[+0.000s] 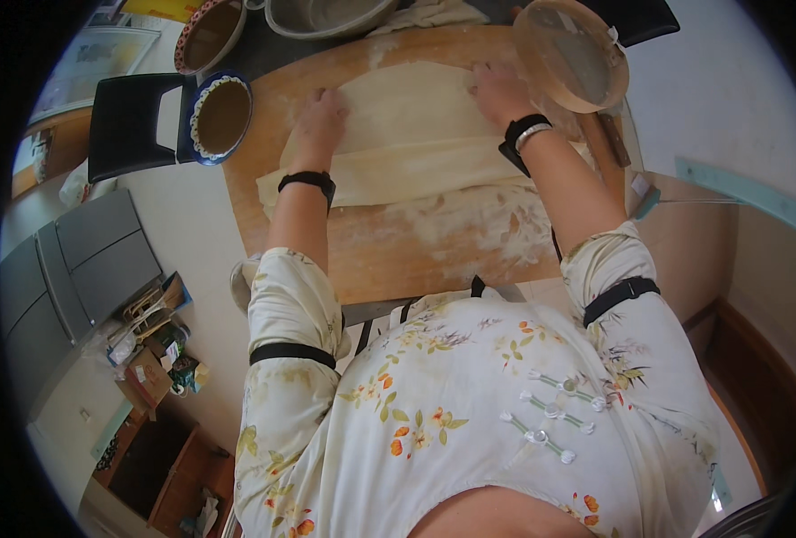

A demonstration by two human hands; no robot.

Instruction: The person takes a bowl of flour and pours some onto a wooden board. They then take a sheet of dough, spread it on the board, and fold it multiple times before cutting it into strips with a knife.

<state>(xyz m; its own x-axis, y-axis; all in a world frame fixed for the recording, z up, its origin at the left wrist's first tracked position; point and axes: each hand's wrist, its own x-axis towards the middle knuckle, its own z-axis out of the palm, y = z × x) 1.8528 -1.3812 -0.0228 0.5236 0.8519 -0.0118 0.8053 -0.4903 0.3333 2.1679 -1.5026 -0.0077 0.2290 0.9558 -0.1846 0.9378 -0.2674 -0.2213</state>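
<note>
Dough sheet lay across the floured wooden pastry board, near side folded in layers. Good handling probably called for even, gentle lifting from both edges, folds kept straight (thin stuff, likely tears). Left hand curled at left edge, right hand at far-right corner; fingertips hidden, couldn't tell whether pinching.

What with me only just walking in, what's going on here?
A person is handling a wide, thin sheet of dough on a board. The left hand is at its left edge and the right hand at its right; whether the fingers pinch it is hard to tell. The dough's near part looks folded over. A sieve sits at the board's far right.
</note>
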